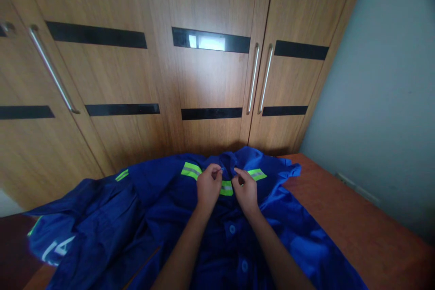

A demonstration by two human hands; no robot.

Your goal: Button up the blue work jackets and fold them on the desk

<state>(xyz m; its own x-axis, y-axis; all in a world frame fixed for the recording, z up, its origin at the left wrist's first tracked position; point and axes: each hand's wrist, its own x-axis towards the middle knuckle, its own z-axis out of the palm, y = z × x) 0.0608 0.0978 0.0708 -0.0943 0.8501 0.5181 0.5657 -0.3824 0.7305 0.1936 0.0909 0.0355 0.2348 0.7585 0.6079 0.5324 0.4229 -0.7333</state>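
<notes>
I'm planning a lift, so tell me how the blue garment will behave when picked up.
The blue garment will probably flop, since its cloth lies in loose folds. It seems unlikely to roll, being spread out over the reddish surface. Lifted only where the left hand and right hand pinch it, the wide-spread rest would likely sag.

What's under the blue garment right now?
The blue garment lies on a reddish-brown surface, which shows in the open to the right of the cloth. Anything beneath the garment's middle is covered, so I can't tell what's there.
</notes>
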